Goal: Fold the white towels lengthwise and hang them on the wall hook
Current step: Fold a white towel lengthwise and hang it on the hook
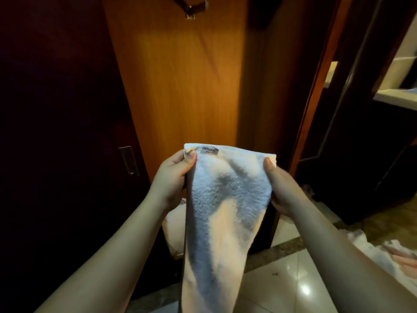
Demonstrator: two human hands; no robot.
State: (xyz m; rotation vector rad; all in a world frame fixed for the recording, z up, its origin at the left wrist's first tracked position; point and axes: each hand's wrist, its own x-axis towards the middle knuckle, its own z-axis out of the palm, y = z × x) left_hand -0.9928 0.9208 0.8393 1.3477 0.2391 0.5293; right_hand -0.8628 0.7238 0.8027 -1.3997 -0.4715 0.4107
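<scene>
Your left hand [173, 175] has its thumb pressed on the front of the white towel [222, 211] at its top left corner, with the other fingers curled behind the cloth, so it pinches that corner. Your right hand [282, 184] does the same at the top right corner, thumb on the near face and fingers hidden behind the edge. Between the two hands the top edge of the towel is stretched across the middle of the frame, and a small label [210, 149] reading "amain" sits on that edge just beside your left thumb. The towel hangs down from your grip as a long narrow strip toward the bottom centre of the frame. Behind it stands an orange wooden panel [180, 75], and at the top centre of the frame a metal wall hook [191, 10] is fixed to it, well above the towel. A dark door with a recessed handle [128, 159] fills the left of the frame. At the lower right, more white cloth [388, 247] lies on the glossy tiled floor [284, 281].
</scene>
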